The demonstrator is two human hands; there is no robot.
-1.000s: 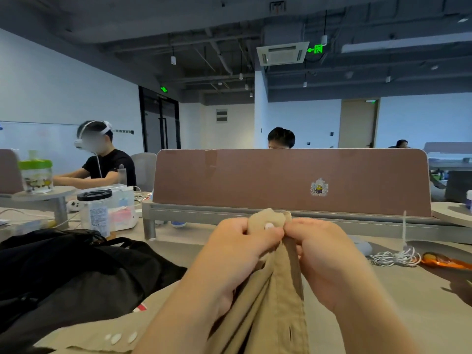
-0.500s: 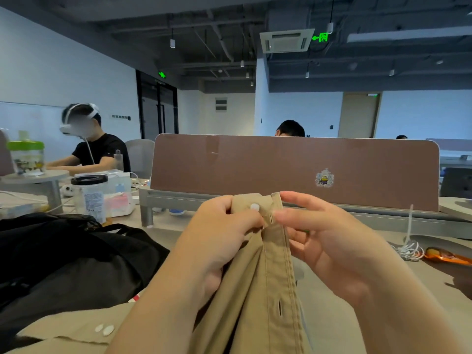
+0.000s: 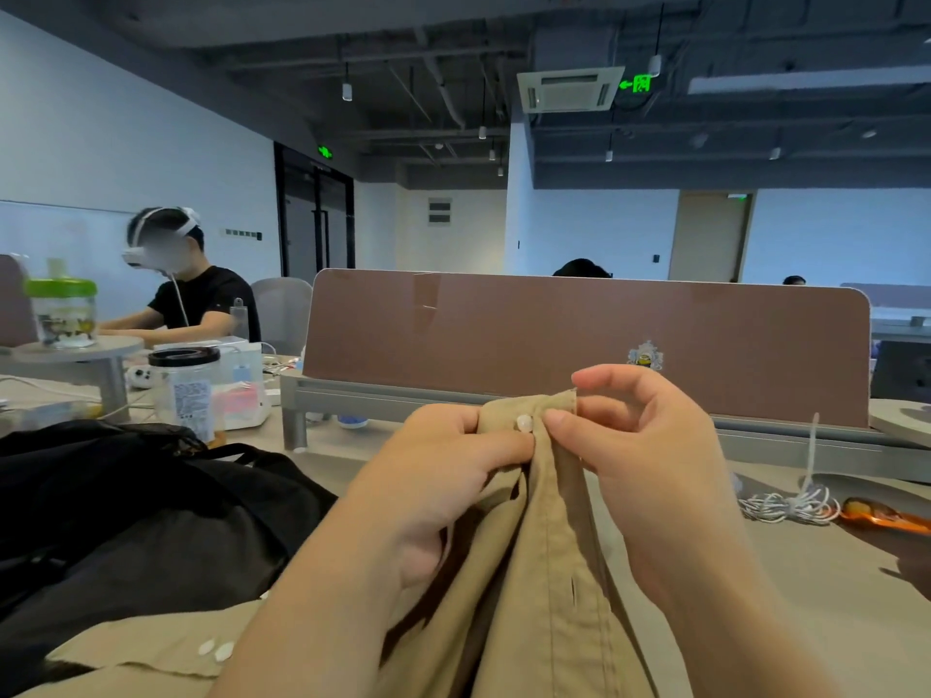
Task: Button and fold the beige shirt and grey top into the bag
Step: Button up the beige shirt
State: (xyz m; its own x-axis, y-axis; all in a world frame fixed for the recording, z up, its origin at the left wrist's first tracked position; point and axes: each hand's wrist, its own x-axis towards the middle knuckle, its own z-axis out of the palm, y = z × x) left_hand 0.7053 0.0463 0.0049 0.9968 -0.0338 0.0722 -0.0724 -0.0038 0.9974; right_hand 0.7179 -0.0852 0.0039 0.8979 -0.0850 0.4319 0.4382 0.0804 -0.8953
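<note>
Lower part of the beige shirt (image 3: 544,571) is running off the bottom edge, and both forearms are covering much of it, so hem & sleeves mostly aren't showing. A dark grey mass is lying against the black bag (image 3: 126,496) at left; can't tell if it's the grey top or part of the bag. Bag's opening isn't showing, so contents unknown.

L hand (image 3: 443,476) is pinching the shirt's top edge btw thumb & forefinger, just beside a white button (image 3: 524,423). Its other fingers are curling under the cloth. R hand (image 3: 650,460) is pinching the opposite placket edge w/ thumb & forefinger tips, just right of the button, w/ the rest curling loosely. Can't tell if the button is through its hole. Shirt is hanging btw the hands above the table (image 3: 806,571). A cuff (image 3: 216,649) w/ two white buttons is lying bottom left beside the bag.

Behind, a brown desk divider (image 3: 504,335) is blocking the next desk, w/ only a head top showing over it. A person in a headset (image 3: 206,299) is sitting far left. A coiled white cable (image 3: 786,506) & an orange item (image 3: 881,516) are lying at right.

A clear jar w/ black lid (image 3: 185,390) is standing past the bag, labelled, contents unreadable. A green-lidded jar (image 3: 63,314) is sitting on a raised stand, sth dark inside, too blurry to name.
</note>
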